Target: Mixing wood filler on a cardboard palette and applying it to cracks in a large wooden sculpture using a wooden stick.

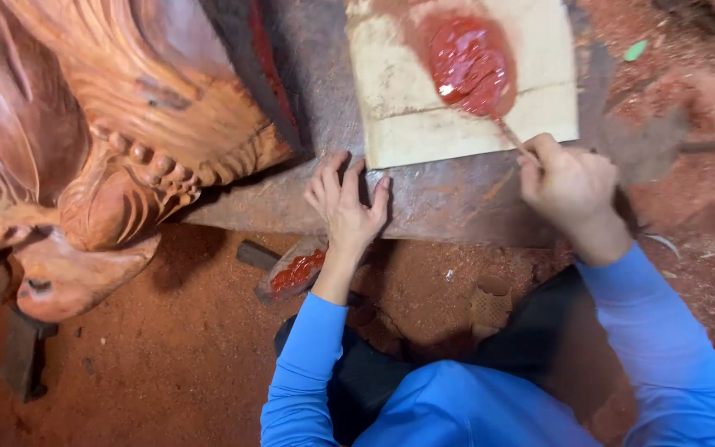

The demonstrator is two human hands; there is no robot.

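Nearest, blue sleeves (308, 364) and dark lap, seated on red dust floor (167, 348). Just ahead, by left wrist, a small scraper (291, 273) smeared with red paste, lying on the floor, untouched. Left hand (345, 207) flat, fingers spread and released, pressed on the grey-brown slab (448, 203) just below the board's left corner. Right hand (568, 186) clenched around a thin stick (511, 136), grasped at its near end, resting at the board's lower right corner. Stick slanting up and left from that hand into the red paste (469, 66). Paste a glossy oval blob, beyond both hands, nearer the right, lying on the pale board (399, 108). Board squarish, cream, stained reddish around the blob, a faint crease across it, no readable label. To the left, well apart from the hands, a large reddish carving (101, 141) with beaded and ribbed detail. Far right, a small green scrap (635, 51) on the dust.
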